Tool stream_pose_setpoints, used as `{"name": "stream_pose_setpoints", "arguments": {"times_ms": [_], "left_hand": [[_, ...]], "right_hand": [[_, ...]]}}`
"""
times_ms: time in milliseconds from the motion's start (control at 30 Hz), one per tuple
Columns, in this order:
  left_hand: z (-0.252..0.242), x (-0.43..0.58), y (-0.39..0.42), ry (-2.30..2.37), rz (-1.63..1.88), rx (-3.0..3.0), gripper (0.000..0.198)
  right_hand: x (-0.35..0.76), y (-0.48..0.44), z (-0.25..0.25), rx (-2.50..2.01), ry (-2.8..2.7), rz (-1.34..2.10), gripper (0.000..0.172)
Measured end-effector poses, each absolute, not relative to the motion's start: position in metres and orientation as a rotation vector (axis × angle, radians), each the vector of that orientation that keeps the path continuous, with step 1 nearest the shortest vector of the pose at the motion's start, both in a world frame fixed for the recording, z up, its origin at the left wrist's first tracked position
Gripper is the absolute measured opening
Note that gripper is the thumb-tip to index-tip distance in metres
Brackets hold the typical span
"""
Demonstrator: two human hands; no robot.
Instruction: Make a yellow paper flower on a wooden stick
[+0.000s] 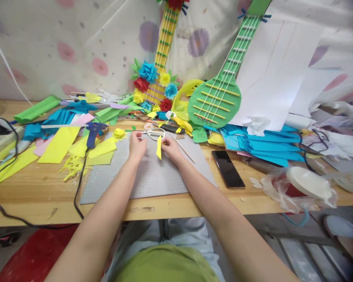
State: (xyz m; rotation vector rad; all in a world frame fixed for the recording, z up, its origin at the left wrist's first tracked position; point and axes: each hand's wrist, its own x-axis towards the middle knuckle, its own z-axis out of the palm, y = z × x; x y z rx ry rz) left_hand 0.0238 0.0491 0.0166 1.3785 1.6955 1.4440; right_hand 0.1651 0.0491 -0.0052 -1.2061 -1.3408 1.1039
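Over a gray cutting mat (164, 180) on a wooden worktop (53, 192), a person's right hand (171, 149) pinches a yellow paper strip (159, 149). The left hand (137, 147) curls beside white-handled scissors (157, 133); whether it grips anything is unclear. A black smartphone (228, 169) lies right of the mat, a blue glue gun (92, 135) to its left.

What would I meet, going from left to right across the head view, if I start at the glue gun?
Blue glue gun, yellow paper rose, left hand, yellow paper strip, right hand, smartphone, clear plastic bag.
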Motion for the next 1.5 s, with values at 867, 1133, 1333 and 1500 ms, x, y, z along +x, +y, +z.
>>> {"name": "stream_pose_setpoints", "arguments": {"times_ms": [867,1133,1333,1500], "left_hand": [[0.0,0.026,0.034,0.892,1.032,1.72,0.044],[0.006,0.021,0.033,1.082,1.089,1.75,0.036],[0.003,0.016,0.035,1.156,1.125,1.897,0.021],[0.012,0.012,0.032,1.166,1.117,2.11,0.02]], "right_hand": [[0.18,0.017,-0.007,-1.072,-1.701,1.093,0.008],[0.179,0.017,-0.006,-1.164,-1.636,1.051,0.009],[0.18,0.019,-0.006,-1.199,-1.564,0.996,0.008],[0.181,0.023,-0.01,-1.26,-1.476,0.941,0.009]]}}
